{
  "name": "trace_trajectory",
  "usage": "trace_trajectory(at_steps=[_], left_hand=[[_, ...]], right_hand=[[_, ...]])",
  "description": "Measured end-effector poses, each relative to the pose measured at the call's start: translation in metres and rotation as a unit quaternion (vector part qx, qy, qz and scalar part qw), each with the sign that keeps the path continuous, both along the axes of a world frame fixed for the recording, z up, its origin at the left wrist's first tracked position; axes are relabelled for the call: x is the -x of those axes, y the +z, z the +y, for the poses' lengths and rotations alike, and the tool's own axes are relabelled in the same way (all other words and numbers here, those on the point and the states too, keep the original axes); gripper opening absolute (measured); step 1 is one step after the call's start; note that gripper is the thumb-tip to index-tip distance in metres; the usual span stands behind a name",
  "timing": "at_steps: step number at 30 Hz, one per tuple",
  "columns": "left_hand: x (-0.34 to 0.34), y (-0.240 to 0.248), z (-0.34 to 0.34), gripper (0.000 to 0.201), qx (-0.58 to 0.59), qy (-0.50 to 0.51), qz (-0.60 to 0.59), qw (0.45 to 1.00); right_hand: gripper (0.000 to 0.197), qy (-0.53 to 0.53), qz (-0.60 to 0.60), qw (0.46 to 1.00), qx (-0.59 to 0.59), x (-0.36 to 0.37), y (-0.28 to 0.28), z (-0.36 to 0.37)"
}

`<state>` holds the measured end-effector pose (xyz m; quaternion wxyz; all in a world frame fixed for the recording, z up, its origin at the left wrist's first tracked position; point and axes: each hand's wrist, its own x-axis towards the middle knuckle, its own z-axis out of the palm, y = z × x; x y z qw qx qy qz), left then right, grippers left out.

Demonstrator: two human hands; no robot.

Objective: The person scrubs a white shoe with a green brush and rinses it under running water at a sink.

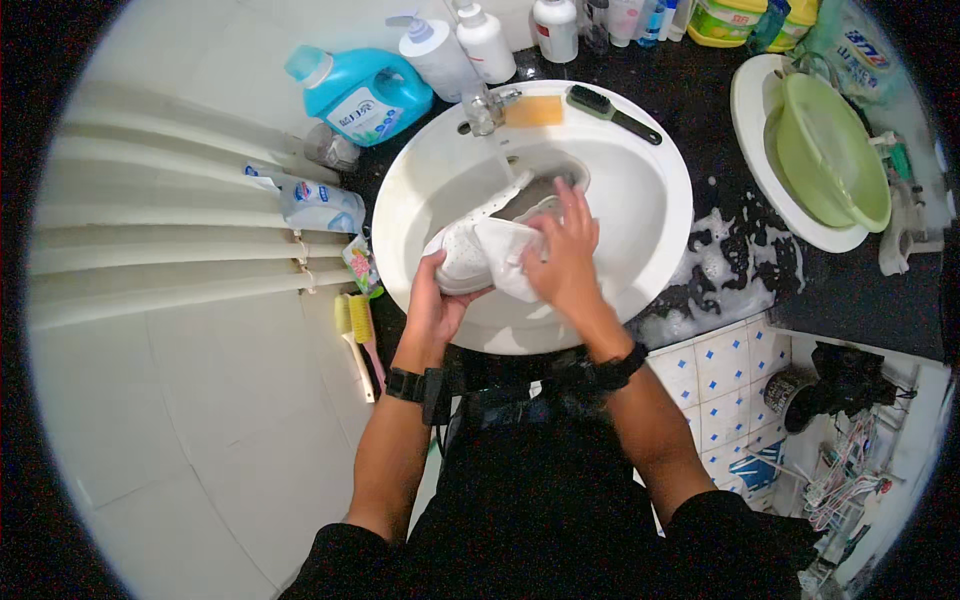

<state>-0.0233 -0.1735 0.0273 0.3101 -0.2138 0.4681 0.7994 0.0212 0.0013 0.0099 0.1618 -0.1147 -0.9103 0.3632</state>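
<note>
A white shoe (465,255) with small perforations is held tilted over the white oval sink (665,215), under the running tap (484,112). My left hand (436,308) is closed round its lower left end, the thumb along the side. On the other side, my right hand (570,258) grips a loose white flap of the shoe with the thumb and bent fingers, its upper fingers stretched toward the tap. What lies under the right fingers is partly hidden. Water from the spout falls onto the shoe's far end.
On the sink's back rim lie an orange-yellow block (534,111) and a dark-bristled brush (612,115). A blue detergent jug (365,98) and several bottles line the back. Foam (720,275) covers the black counter at right, near a green basin (825,150). Two yellow-bristled brushes (355,320) hang left.
</note>
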Motion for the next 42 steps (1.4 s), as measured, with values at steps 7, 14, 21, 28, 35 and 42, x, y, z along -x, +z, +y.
trace_trajectory(at_steps=[7, 14, 21, 28, 35, 42], left_hand=[[-0.023, -0.021, 0.023, 0.052, -0.108, 0.028, -0.042, 0.993], [0.032, -0.021, 0.044, 0.076, 0.381, -0.243, 0.163, 0.877], [0.045, -0.051, 0.076, 0.055, 0.532, -0.356, 0.291, 0.711], [0.043, -0.05, 0.062, 0.045, 0.228, -0.171, 0.065, 0.956], [0.055, -0.035, 0.051, 0.055, 0.154, -0.17, -0.014, 0.973], [0.066, -0.021, 0.04, 0.053, 0.136, -0.177, 0.013, 0.975]], right_hand=[[0.02, 0.082, 0.056, 0.989, 0.11, -0.011, -0.014, 0.047], [0.02, 0.105, 0.131, 0.983, 0.07, -0.019, -0.025, 0.056], [0.02, 0.114, 0.14, 0.982, 0.062, -0.011, -0.025, 0.049], [0.017, 0.126, 0.106, 0.982, 0.095, -0.013, -0.037, 0.049], [0.018, 0.138, 0.076, 0.976, 0.15, 0.002, -0.037, 0.042], [0.019, 0.127, 0.103, 0.974, 0.158, 0.01, -0.036, 0.029]])
